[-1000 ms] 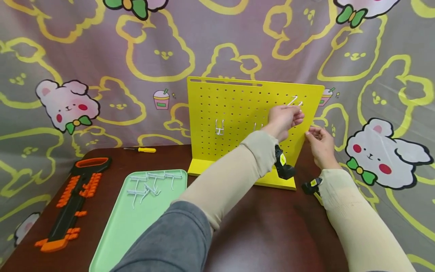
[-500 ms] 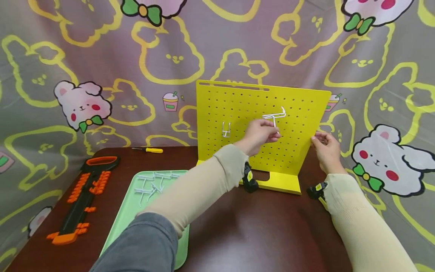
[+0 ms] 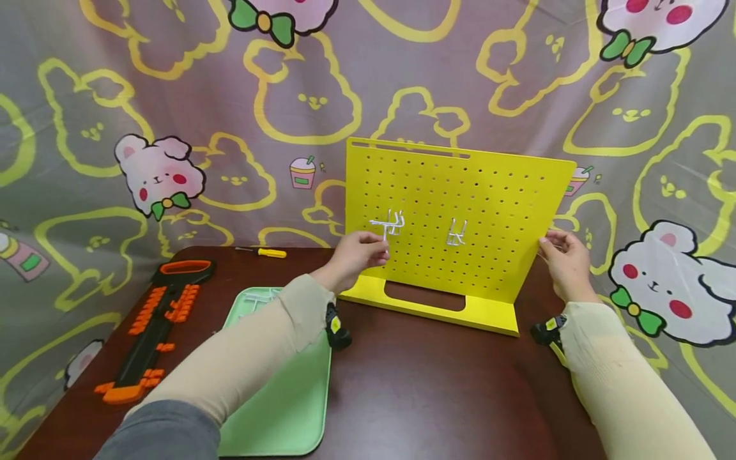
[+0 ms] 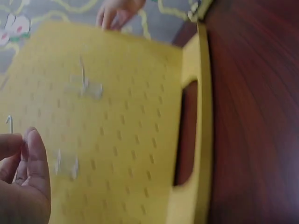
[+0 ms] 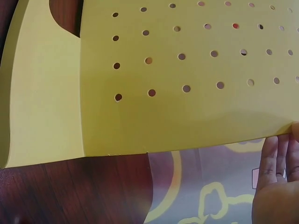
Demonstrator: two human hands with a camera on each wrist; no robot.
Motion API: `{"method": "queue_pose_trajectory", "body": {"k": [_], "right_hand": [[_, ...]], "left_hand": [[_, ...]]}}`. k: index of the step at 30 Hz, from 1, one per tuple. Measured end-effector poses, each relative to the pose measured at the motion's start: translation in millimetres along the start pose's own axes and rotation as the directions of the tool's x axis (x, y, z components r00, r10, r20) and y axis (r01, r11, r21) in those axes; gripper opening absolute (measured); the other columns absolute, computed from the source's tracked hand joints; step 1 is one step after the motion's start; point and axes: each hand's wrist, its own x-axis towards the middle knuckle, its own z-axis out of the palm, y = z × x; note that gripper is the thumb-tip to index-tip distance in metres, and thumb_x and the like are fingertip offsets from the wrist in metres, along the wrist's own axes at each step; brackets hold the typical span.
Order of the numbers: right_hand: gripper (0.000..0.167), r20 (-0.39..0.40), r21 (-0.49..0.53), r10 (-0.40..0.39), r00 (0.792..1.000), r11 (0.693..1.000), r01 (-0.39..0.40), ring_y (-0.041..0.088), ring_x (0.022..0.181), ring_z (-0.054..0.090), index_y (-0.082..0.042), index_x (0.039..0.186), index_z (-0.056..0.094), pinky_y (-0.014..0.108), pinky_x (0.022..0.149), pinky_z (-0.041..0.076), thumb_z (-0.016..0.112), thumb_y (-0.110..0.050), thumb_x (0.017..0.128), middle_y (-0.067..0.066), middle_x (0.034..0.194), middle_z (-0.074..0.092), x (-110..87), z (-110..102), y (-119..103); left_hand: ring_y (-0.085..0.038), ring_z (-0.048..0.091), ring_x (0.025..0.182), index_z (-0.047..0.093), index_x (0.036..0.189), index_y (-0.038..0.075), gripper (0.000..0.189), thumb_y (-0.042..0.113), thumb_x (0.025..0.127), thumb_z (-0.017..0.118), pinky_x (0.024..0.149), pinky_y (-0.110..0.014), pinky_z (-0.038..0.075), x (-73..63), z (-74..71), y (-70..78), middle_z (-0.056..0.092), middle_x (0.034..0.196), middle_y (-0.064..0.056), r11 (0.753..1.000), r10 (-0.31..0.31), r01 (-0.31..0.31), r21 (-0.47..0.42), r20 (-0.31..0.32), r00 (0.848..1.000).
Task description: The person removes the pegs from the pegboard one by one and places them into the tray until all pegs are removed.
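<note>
A yellow pegboard (image 3: 425,211) stands upright on its base. My left hand (image 3: 359,259) pinches a white metal hook (image 3: 386,225) by its stem, in front of the board's left part. In the left wrist view, the hook tip (image 4: 10,123) shows above the fingers of the left hand (image 4: 28,186). Two white hooks sit on the board: one (image 3: 456,233) near the middle, another (image 3: 399,216) partly hidden behind the held hook. My right hand (image 3: 566,262) pinches the board's right edge, thumb at the front; the right wrist view shows this hand (image 5: 278,186) at the edge too.
A green tray (image 3: 287,409) with white hooks lies at left, partly covered by my left arm. Beyond it is a black and orange tool rack (image 3: 146,342). A yellow-handled screwdriver (image 3: 270,253) lies at the back, before a patterned curtain (image 3: 276,211).
My left hand has carried the hook leftward and down from the board's upper right to its left part. The right hand keeps its hold on the edge. The head view has shifted slightly.
</note>
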Motion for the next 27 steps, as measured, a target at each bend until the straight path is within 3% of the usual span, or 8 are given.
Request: {"method": "queue_pose_trajectory", "body": {"k": [7,12,17,23,27], "right_hand": [[0.014,0.005,0.000,-0.014,1.000,1.000,0.014,0.007,0.091,0.055,-0.021,0.104,0.060,0.008,0.071,0.052,0.060,-0.007,0.104,-0.004,0.101,0.055,1.0,0.9,1.3],[0.014,0.010,0.033,-0.011,1.000,0.999,0.011,0.009,0.089,0.055,-0.019,0.105,0.059,0.008,0.071,0.052,0.059,-0.005,0.104,-0.003,0.100,0.055,0.1,-0.2,1.1],[0.015,0.004,0.044,0.006,1.000,0.999,-0.006,0.009,0.089,0.055,-0.020,0.105,0.059,0.009,0.070,0.052,0.059,-0.005,0.104,-0.003,0.101,0.055,-0.5,-2.7,-1.5],[0.014,0.000,0.044,0.013,1.000,0.999,-0.013,0.010,0.090,0.055,-0.019,0.107,0.059,0.009,0.070,0.053,0.059,-0.006,0.104,-0.001,0.103,0.054,0.9,-1.5,-2.9],[0.014,0.002,0.030,0.019,1.000,0.999,-0.019,0.009,0.089,0.055,-0.020,0.106,0.060,0.009,0.070,0.053,0.060,-0.006,0.104,-0.001,0.104,0.055,0.2,-0.2,-1.2]], "left_hand": [[-0.013,0.066,0.074,0.060,0.118,-0.013,0.020,-0.001,0.103,0.060,0.073,-0.024,0.060,-26.2,-79.3,-21.8,0.066,0.093,-0.011,0.999,0.003,0.003,0.054,-0.099,0.995],[-0.012,0.068,0.076,0.058,0.118,-0.015,0.021,0.001,0.104,0.059,0.073,-0.023,0.060,-47.5,-118.8,-28.6,0.066,0.090,-0.007,0.990,0.007,0.010,0.138,-0.123,0.992],[-0.012,0.068,0.077,0.057,0.119,-0.017,0.023,0.001,0.105,0.057,0.073,-0.025,0.060,-66.9,-132.5,-36.4,0.067,0.088,-0.006,0.984,-0.018,0.039,0.172,-0.121,0.993],[-0.009,0.066,0.073,0.057,0.118,-0.020,0.023,-0.002,0.104,0.055,0.068,-0.023,0.059,-82.0,-130.2,-58.8,0.067,0.089,-0.009,0.979,-0.068,0.088,0.184,-0.110,0.992],[-0.010,0.067,0.072,0.058,0.115,-0.021,0.023,-0.001,0.104,0.054,0.066,-0.024,0.059,-93.2,-129.1,-79.1,0.067,0.092,-0.015,0.962,-0.118,0.141,0.235,-0.108,0.987]]}}
